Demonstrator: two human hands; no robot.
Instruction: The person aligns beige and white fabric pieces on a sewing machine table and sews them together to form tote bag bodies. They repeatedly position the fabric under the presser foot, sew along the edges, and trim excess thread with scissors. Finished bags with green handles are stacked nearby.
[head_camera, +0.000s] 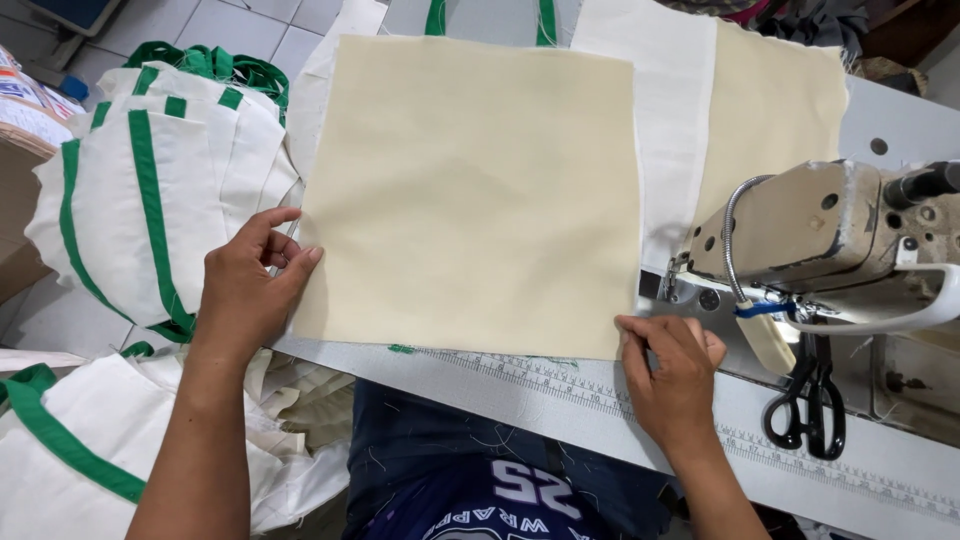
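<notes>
- One cream fabric panel (470, 190), square, lying flat on the worktop (560, 400), left of the sewing machine (830, 235); near edge along the printed ruler strip (600, 385) on the worktop front.
- Two green straps (545, 20) poking out at the panel's far edge.
- Left hand (245, 290) at the panel's lower left corner, palm down, fingers loosely spread, fingertips touching the left edge; not closed on anything.
- Right hand (675, 365) at the panel's lower right corner, fingers curled, thumb and fingertips pinching the corner edge, just beside the machine's needle area.
- Both forearms coming in from the bottom of the view, well apart, one per corner.
- One white fabric strip (680, 120) and one more cream piece (775, 100) under and right of the panel, running behind the machine.
- One pair of black scissors (810, 400) hanging below the machine head, near the right hand.
- Stack of white bags with green trim (150, 190) left of the worktop; exact count impossible to tell.
- More white-and-green bags (70, 440) lower left, beside the left forearm.
- Tiled floor (230, 25) at top left.
</notes>
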